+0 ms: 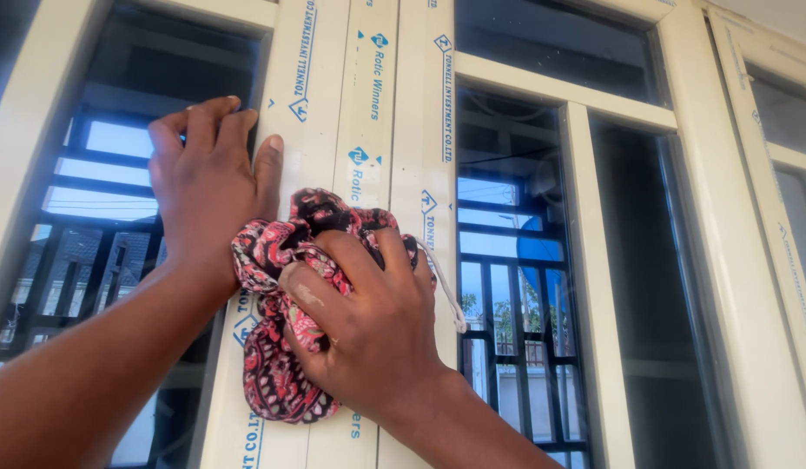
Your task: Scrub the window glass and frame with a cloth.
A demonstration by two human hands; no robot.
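Against the window frame (368, 104), right hand (368, 321) clamps patterned cloth (277, 347) — left hand (208, 182) flat, fingers together.

A wide upright window frame (351, 113) stood between two glass panes. The left hand (208, 178) lay flat at the frame's left edge, fingers reaching over the left pane (99, 200). The right hand (368, 317) sat lower and to the right, pressing a bunched cloth (277, 347) against the frame's middle. The cloth lay between both hands. The right pane (507, 260) stood beyond the frame's right edge, another upright bar (590, 278) further right.
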